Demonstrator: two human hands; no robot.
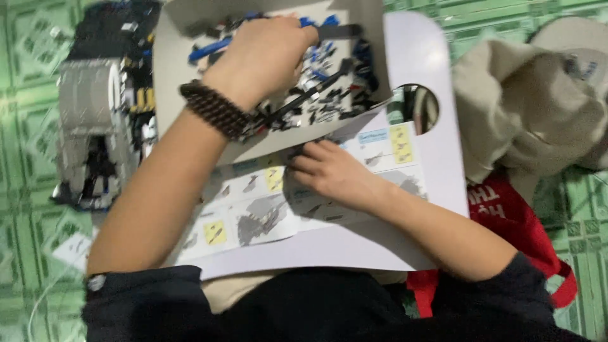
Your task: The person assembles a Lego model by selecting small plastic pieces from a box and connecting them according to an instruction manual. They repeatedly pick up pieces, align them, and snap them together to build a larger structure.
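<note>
Grip first: the left hand is plunged into the grey cardboard box at about twelve o'clock, fingers curled down among the loose building-brick parts — whether they pinch a piece or merely rake through the pile cannot be told, since the fingertips are buried and the frame is blurred. A dark beaded bracelet sits on that wrist. The right hand lies near the centre, fingers bent and pressed onto the open instruction booklet, seemingly holding the page flat or marking a step; it does not appear to carry a part. The booklet rests on a white lap tray that serves as the counter, and the box overlaps the booklet's upper edge. Judged from how things lie, the build is well advanced but not finished: a large grey-and-black brick model stands on the green tiled floor at nine to ten o'clock, already bulky and many-layered, while the box holds a good scatter of black, blue and grey pieces not yet fitted — so parts picking and fitting remain. At two to three o'clock a beige cloth heap lies beside the tray, with a red garment below it toward four o'clock.
</note>
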